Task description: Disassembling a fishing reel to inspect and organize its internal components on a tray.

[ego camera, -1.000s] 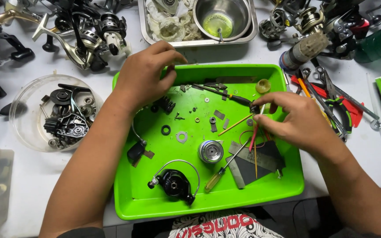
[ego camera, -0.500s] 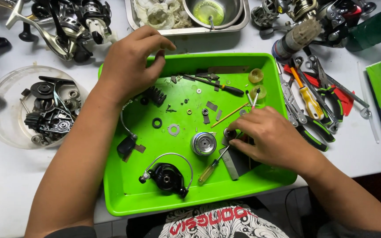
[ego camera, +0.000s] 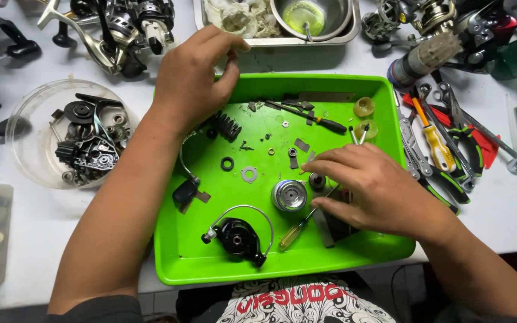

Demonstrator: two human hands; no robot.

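**Fishing reel stripped to parts in tray; right hand at small dark piece**

Nearest the body: black reel rotor with wire bail arm [ego camera: 237, 234] lies loose at the front of the bright green plastic tray [ego camera: 169, 263]. Beside it a yellow-handled screwdriver [ego camera: 294, 232] and a round silver metal spool [ego camera: 289, 195].

Judged state: teardown well advanced. Rotor, spool, a flat grey washer [ego camera: 249, 174], a black ring [ego camera: 227, 163] and a black toothed gear [ego camera: 227, 126] all lie apart on the tray floor. No part is seen joined to another.

Right hand [ego camera: 371, 186]: palm down over the tray's right half, fingers curled, tips closing on a small dark cylindrical part [ego camera: 317, 180] just beside the spool. Cannot tell if it is lifted.

Left hand [ego camera: 194, 76]: rests on the tray's far left rim, fingers bent loosely, holding nothing visible.

Farther out: clear round plastic bowl of dark reel parts [ego camera: 82, 140] at left, hand tools [ego camera: 444, 140] at right.
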